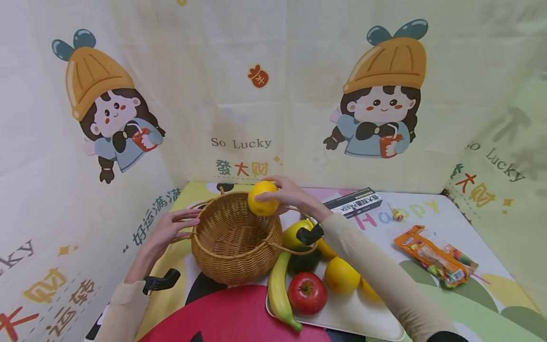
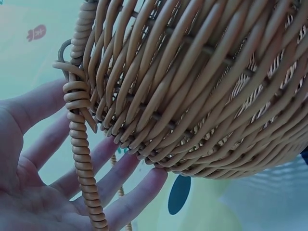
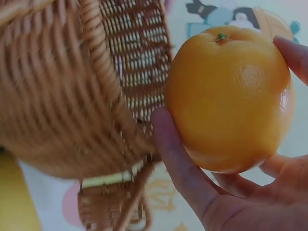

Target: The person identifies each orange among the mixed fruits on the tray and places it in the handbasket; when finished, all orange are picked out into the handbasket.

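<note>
A round wicker basket (image 1: 235,263) with looped handles stands left of centre, and its visible inside is bare wicker. My right hand (image 1: 292,192) grips an orange (image 1: 261,199) over the basket's right rear rim. In the right wrist view the thumb and fingers wrap around the orange (image 3: 231,101), whose green stem end shows at the top. My left hand (image 1: 168,229) is at the basket's left side. Its spread, nearly straight fingers (image 2: 137,192) touch the weave in the left wrist view, with a coiled handle (image 2: 84,168) crossing in front of them.
Right of the basket, a white tray (image 1: 361,316) bears a banana (image 1: 279,285), a red apple (image 1: 307,293), an orange (image 1: 342,275), a yellow-green fruit (image 1: 294,235) and other fruit. Behind lies a pasta box (image 1: 356,204); farther right, an orange snack packet (image 1: 433,256). Printed cloth walls enclose the table.
</note>
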`<action>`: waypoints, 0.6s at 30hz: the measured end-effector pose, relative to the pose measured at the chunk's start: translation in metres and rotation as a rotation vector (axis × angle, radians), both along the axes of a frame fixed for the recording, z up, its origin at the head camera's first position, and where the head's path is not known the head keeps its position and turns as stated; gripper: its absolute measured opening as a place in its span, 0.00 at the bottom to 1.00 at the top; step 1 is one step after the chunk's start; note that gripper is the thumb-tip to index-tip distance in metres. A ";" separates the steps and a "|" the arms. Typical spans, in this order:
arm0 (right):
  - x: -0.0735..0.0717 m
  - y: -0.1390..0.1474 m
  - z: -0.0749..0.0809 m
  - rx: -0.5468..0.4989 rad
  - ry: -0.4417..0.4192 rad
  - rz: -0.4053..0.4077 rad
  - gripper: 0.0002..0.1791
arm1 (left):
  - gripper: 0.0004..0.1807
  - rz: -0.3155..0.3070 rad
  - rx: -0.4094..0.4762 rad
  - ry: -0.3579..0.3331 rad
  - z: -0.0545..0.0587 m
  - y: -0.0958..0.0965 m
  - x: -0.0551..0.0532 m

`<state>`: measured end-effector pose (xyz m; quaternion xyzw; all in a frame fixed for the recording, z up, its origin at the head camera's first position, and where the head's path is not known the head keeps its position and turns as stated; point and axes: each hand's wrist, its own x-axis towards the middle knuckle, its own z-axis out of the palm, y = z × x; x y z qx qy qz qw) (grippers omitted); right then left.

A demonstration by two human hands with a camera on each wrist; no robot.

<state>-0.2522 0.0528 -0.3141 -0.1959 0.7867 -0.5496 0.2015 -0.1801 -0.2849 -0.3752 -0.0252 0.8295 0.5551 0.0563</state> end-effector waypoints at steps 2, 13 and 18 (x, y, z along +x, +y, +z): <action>-0.001 -0.013 -0.001 0.017 0.005 0.008 0.34 | 0.33 -0.004 -0.003 0.002 0.000 -0.001 0.000; 0.004 -0.066 -0.016 0.235 0.122 0.033 0.38 | 0.32 -0.007 0.038 0.013 -0.001 -0.002 0.001; 0.002 -0.075 -0.016 0.336 0.149 0.055 0.41 | 0.31 -0.003 0.042 0.021 -0.001 -0.003 0.002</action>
